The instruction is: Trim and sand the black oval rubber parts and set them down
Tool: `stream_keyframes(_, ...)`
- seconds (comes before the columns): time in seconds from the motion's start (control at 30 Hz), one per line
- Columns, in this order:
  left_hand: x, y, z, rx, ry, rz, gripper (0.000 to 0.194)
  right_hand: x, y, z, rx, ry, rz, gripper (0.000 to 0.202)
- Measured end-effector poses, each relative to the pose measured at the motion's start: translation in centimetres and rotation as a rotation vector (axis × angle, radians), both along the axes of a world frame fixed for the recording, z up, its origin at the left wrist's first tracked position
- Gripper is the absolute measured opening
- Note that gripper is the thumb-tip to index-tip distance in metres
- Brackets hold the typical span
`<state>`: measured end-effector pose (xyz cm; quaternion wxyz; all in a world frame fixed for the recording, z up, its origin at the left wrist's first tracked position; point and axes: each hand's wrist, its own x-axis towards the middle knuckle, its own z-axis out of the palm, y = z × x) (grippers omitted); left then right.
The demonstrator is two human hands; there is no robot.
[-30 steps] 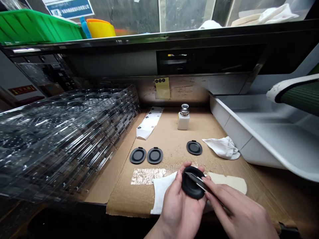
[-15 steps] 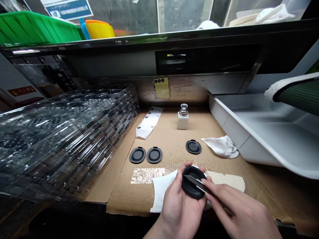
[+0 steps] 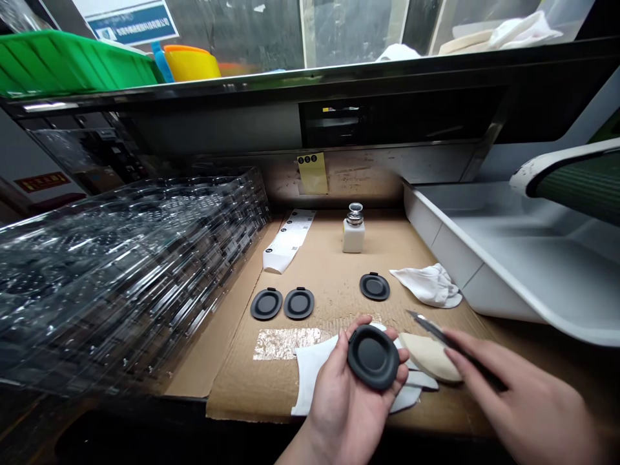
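The left grip (image 3: 356, 403) cradles a black oval dish (image 3: 372, 356), and apart to its right the right grip (image 3: 526, 387) pinches a pointed tool (image 3: 433, 330) slanting forward-left.

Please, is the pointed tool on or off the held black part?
Off: the right hand holds the pointed tool clear of the black part; a cream piece shows between.

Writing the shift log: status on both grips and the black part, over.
Left grip: cradling matte-black rounded dish. Right grip: slim dark pointed tool, held apart from dish. Dish's centre uncovered; white fabric behind left hand.
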<state>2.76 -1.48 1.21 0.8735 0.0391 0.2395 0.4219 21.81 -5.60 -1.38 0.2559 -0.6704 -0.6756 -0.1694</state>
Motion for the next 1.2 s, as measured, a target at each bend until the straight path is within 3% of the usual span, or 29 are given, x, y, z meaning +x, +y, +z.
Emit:
stream_keyframes(0.1, -0.3, 0.0, 0.1, 0.027, 0.043, -0.016, 0.033, 3.6, 0.6, -2.0, -0.075, -0.092, -0.145, 0.035)
stream_keyframes(0.2, -0.6, 0.1, 0.0, 0.057, 0.05, -0.008, 0.033, 5.2, 1.7, -2.9, -0.09, -0.124, -0.123, 0.032)
stream_keyframes(0.33, -0.8, 0.5, -0.6, 0.034, 0.0, -0.063, 0.038, 3.1, 4.5, -0.6, -0.082, -0.152, -0.017, 0.029)
stream_keyframes(0.43, -1.0, 0.8, -0.9, 0.014, -0.032, -0.106, 0.042, 0.4, 8.3, 2.1, -0.15, -0.187, 0.067, 0.023)
stream_keyframes(0.5, -1.2, 1.0, -0.9, 0.004, -0.052, -0.128, 0.044, -0.6, 11.2, 3.2, -0.213, -0.19, 0.051, 0.018)
stream_keyframes(0.67, -2.2, 1.2, -1.1, 0.014, -0.069, -0.135, 0.044, -0.4, 15.7, 3.2, -0.338, -0.093, -0.003, 0.024)
stream_keyframes(0.8, -2.6, 1.5, -1.2, 0.042, 0.021, -0.106, 0.04, -0.4, 14.4, 4.3, -0.296, 0.038, 0.069, 0.024)
stream_keyframes(0.97, -1.8, 1.8, -0.5, 0.124, 0.143, -0.126, 0.041, -4.0, 9.0, 6.6, -0.274, 0.091, 0.406, 0.02)
stream_keyframes(1.07, -1.1, 1.5, 0.1, 0.154, 0.193, -0.092, 0.035, -6.2, 7.0, 6.5, -0.17, 0.023, 0.559, 0.02)
stream_keyframes(1.2, -0.7, 0.9, 0.3, 0.15, 0.292, 0.054, 0.028, -7.0, 6.6, 5.8, -0.031, -0.052, 0.633, 0.023)
